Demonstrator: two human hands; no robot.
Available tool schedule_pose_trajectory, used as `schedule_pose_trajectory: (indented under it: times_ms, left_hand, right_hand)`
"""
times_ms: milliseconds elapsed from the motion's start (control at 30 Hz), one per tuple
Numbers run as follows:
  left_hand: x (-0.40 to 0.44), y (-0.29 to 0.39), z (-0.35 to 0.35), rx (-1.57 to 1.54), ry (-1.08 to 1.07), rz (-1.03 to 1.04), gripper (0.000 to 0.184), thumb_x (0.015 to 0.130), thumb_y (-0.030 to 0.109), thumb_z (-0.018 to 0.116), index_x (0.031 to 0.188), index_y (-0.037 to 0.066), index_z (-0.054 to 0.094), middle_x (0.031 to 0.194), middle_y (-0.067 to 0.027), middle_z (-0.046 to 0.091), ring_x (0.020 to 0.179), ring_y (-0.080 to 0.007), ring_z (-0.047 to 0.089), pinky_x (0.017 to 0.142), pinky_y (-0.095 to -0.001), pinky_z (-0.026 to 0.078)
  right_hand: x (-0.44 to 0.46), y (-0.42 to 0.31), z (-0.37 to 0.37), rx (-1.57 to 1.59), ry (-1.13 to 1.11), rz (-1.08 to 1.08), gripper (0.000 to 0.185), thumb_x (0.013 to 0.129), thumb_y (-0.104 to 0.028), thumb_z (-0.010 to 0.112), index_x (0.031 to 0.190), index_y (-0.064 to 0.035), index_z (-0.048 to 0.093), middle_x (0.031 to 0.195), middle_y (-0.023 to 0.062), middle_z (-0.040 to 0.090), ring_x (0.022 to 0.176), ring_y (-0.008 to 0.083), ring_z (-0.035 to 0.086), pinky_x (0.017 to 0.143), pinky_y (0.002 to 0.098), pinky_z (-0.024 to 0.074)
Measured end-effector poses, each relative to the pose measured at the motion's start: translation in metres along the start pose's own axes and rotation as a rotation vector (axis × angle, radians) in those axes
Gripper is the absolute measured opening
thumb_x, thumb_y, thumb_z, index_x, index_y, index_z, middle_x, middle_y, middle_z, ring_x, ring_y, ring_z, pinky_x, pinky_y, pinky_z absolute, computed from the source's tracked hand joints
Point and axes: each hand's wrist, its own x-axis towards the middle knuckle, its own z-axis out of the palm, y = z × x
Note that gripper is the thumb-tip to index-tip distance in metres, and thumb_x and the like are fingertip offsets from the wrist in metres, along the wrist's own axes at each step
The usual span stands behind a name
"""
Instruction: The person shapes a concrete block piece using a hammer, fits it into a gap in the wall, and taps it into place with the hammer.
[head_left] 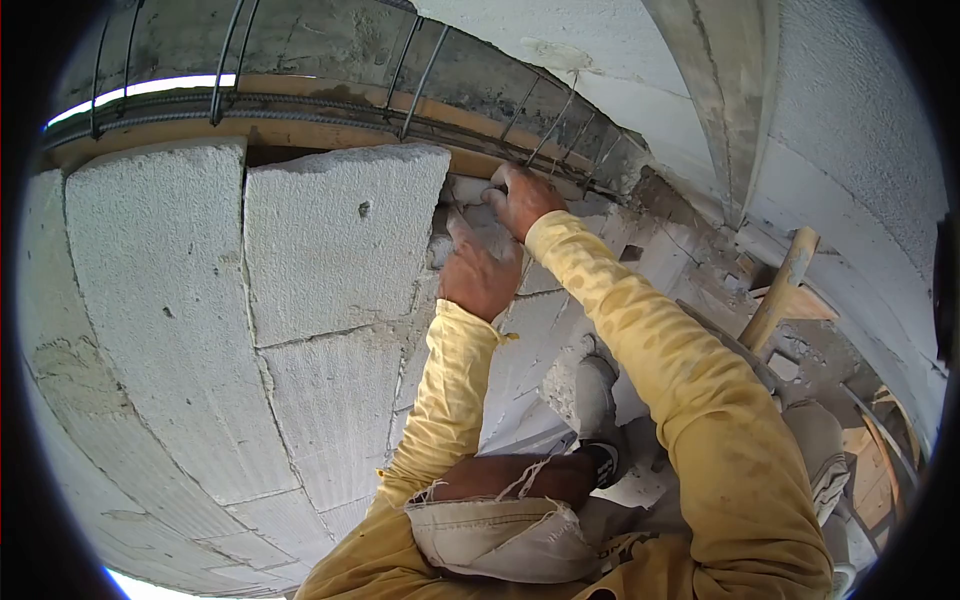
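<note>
My left hand point(482, 268) is at the right end of a pale block point(345, 240) in the wall, its index finger stretched up toward a gap beside the block. Just right of it, my right hand point(525, 200) curls at the wall's top edge, below the steel bars point(300, 104). Its fingers are bent together; what they hold, if anything, is too small to tell. Both hands are bare, with yellow sleeves reaching the wrists. A whitish piece point(468, 190) lies in the gap between the hands.
Stirrup wires point(425, 80) stick out above a wooden board point(270, 133). A wooden handle point(780, 290) leans at the right among rubble and boards. My knee and a shoe point(595, 400) are below the hands. A concrete beam point(715, 90) rises at the upper right.
</note>
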Motion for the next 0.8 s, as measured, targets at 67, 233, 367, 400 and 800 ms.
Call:
schedule_pose_trajectory:
  times_ms: [67,233,367,400,800]
  left_hand:
    - [0.001,0.005,-0.005,-0.019,-0.012,-0.040,0.090,0.080,0.029,0.070,0.145,-0.013,0.023,0.099,-0.0386,0.064,0.090,-0.0528,0.065,0.078,-0.0516,0.054]
    - [0.000,-0.011,0.001,-0.129,0.067,0.093,0.086,0.081,0.026,0.069,0.145,-0.013,0.027,0.101,-0.0366,0.065,0.092,-0.0475,0.067,0.085,-0.0466,0.053]
    - [-0.006,-0.017,-0.002,-0.159,0.108,0.198,0.083,0.083,0.023,0.066,0.147,-0.012,0.026,0.091,-0.0298,0.067,0.079,-0.0387,0.069,0.077,-0.0431,0.053]
    - [-0.007,-0.019,-0.002,-0.167,0.110,0.210,0.083,0.083,0.022,0.066,0.148,-0.012,0.026,0.086,-0.0274,0.068,0.075,-0.0361,0.069,0.074,-0.0420,0.053]
    - [-0.043,-0.029,-0.027,-0.338,-0.071,0.203,0.080,0.091,0.033,0.071,0.150,-0.005,0.033,0.055,-0.0009,0.055,0.049,-0.0069,0.049,0.051,-0.0233,0.039]
  right_hand:
    - [0.000,0.003,0.000,-0.017,0.031,-0.039,0.041,0.086,-0.038,0.070,0.111,-0.0067,0.061,0.108,0.0197,0.068,0.106,0.0401,0.062,0.093,0.0476,0.0478]
    - [-0.003,-0.003,-0.003,0.025,-0.011,-0.036,0.047,0.084,-0.041,0.073,0.113,-0.0056,0.059,0.115,0.0195,0.065,0.110,0.0384,0.061,0.094,0.0471,0.0475]
    - [-0.007,-0.013,-0.002,-0.019,0.055,-0.085,0.051,0.083,-0.043,0.073,0.113,-0.0048,0.057,0.118,0.0185,0.063,0.110,0.0378,0.061,0.094,0.0467,0.0479]
    - [-0.009,-0.015,0.000,-0.030,0.083,-0.095,0.051,0.083,-0.043,0.073,0.113,-0.0048,0.057,0.117,0.0180,0.063,0.110,0.0375,0.061,0.094,0.0466,0.0480]
    - [0.009,-0.006,-0.011,0.268,-0.184,-0.150,0.044,0.080,-0.038,0.076,0.107,-0.0061,0.061,0.107,0.0120,0.063,0.098,0.0296,0.062,0.086,0.0408,0.0492]
